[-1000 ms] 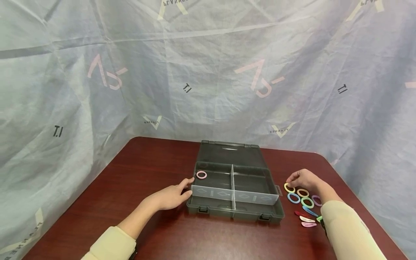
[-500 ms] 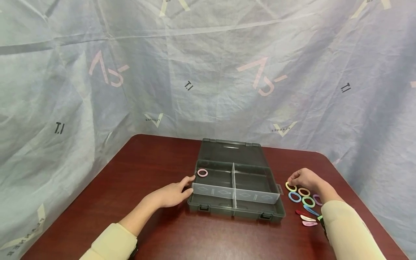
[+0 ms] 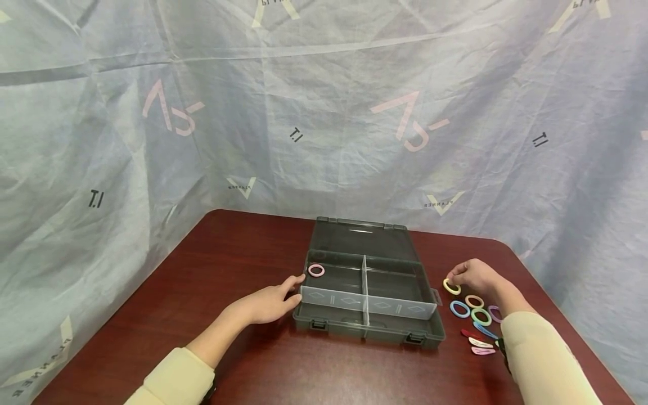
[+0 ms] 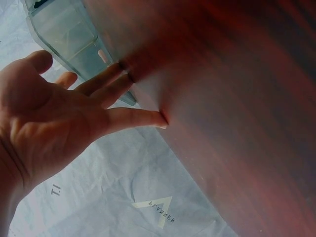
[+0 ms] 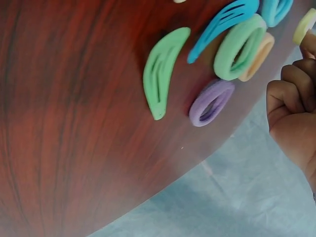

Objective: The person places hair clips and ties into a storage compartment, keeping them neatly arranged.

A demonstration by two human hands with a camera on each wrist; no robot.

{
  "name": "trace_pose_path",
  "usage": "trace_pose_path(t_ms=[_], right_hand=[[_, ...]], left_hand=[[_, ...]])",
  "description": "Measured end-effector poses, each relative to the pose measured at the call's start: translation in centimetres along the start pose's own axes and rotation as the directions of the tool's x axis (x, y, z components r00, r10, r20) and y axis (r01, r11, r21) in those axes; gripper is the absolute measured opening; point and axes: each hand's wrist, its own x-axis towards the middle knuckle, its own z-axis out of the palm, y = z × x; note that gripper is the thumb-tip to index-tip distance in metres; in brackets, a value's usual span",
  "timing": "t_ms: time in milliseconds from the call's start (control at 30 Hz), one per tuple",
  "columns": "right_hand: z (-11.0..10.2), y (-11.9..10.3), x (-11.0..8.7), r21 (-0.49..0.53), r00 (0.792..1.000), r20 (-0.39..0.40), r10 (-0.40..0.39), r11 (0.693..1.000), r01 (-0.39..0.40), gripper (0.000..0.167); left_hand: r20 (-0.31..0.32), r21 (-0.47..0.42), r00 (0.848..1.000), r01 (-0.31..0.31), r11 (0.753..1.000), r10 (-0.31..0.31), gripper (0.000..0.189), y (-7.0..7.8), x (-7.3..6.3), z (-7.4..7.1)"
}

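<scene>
My right hand point(image 3: 477, 277) pinches a yellow hair tie point(image 3: 452, 287) at the right of the grey plastic organizer box point(image 3: 324, 332). In the right wrist view the yellow hair tie point(image 5: 304, 27) shows at the fingertips, the other fingers curled. The left hand point(image 3: 268, 304) has its fingers extended at the box's left side; the left wrist view shows these fingers point(image 4: 136, 117) spread, some reaching down to the table. A pink hair tie point(image 3: 316, 270) lies in the box's back left compartment. Blue point(image 3: 459, 309), orange point(image 3: 474, 301), green point(image 3: 481, 316) and purple point(image 3: 494, 313) hair ties lie near the right hand.
Snap hair clips lie in front of the ties: blue point(image 3: 485, 329), red point(image 3: 471, 334), white point(image 3: 480, 342), pink point(image 3: 483, 351) and green point(image 5: 162, 71). The box lid point(image 3: 361, 242) lies back; white dividers point(image 3: 349, 300) split the box. A grey cloth point(image 3: 324, 140) hangs behind the table.
The yellow hair tie has shifted slightly away from the orange and blue ones with the right hand. The left hand stays beside the box.
</scene>
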Motion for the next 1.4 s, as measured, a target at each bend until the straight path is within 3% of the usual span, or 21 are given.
trace_pose_path(t_ms=[233, 467, 633, 1000, 1400], right_hand=[[-0.4, -0.8, 0.3, -0.012, 1.0, -0.008, -0.002, 1.0, 0.002, 0.016], [-1.2, -1.8, 1.0, -0.104, 0.998, -0.026, -0.061, 0.993, 0.058, 0.021], [-1.3, -3.0, 1.5, -0.096, 0.998, -0.017, -0.066, 0.993, 0.064, 0.021], [-1.2, -7.0, 2.9, -0.077, 0.995, 0.01, -0.097, 0.992, 0.098, 0.02], [1.1, -11.7, 5.6, -0.05, 0.989, 0.029, -0.145, 0.988, 0.146, 0.019]], left_hand=[[0.004, 0.005, 1.0, 0.007, 1.0, -0.007, 0.058, -0.3, 0.1, 0.2], [0.006, -0.001, 1.0, 0.003, 1.0, -0.003, 0.058, -0.3, -0.1, 0.1], [0.013, -0.003, 1.0, 0.007, 1.0, -0.007, 0.059, -0.2, -0.2, 0.1], [0.001, 0.01, 1.0, 0.001, 1.0, -0.001, 0.059, -0.1, 0.0, 0.1], [-0.003, 0.011, 1.0, -0.01, 1.0, 0.01, 0.058, -0.2, 0.0, 0.0]])
